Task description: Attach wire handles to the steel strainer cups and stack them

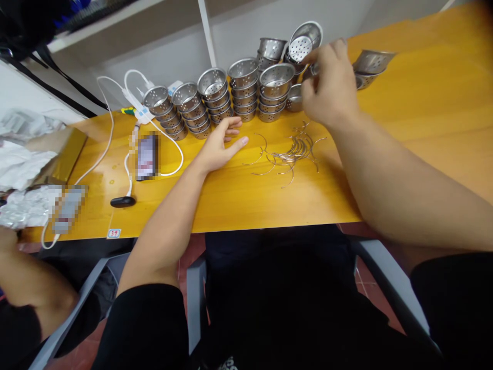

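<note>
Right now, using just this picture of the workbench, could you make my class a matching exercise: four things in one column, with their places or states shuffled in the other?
Things
1. Curved wires
2. Number label
3. Left hand
4. Right hand

Places or states
A. By the near edge of the yellow table
B. Fingers bent, at the tilted cup
C. In a loose heap
D. Open, in front of the stacked cups

Pairs: 1-C, 2-A, 3-D, 4-B
</note>
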The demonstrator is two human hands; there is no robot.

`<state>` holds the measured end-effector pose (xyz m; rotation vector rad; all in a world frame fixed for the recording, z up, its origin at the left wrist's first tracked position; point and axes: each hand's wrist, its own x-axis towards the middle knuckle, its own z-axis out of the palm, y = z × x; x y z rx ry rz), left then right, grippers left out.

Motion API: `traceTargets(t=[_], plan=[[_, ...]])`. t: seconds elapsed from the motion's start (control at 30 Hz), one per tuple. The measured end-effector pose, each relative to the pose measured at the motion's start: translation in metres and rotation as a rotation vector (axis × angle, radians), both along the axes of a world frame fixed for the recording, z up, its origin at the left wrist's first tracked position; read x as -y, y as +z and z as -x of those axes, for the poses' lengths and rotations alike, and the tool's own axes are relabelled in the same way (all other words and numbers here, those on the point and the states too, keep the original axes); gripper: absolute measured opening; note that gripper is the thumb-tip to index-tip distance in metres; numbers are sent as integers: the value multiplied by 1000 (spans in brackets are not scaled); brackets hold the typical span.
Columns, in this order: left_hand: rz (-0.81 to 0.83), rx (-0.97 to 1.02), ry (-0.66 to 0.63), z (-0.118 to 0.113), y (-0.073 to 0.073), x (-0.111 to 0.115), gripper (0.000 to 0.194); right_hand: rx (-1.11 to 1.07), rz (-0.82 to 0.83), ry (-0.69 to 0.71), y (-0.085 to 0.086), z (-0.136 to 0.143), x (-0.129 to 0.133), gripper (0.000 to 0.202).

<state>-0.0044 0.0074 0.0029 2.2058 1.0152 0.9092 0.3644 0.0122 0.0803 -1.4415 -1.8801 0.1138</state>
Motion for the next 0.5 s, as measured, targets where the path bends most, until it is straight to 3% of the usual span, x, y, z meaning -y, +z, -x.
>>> traceTargets(t=[0.2, 0.4, 0.5], plan=[[63, 31, -5, 1, -2, -2, 70, 168, 260, -98, -9, -6, -10, 60], [49, 32, -29, 3, -4, -5, 68, 344, 393, -138, -8, 8, -5, 37], [9, 7, -36, 2, -3, -5, 66, 306, 344, -149, -10, 4, -7, 32]])
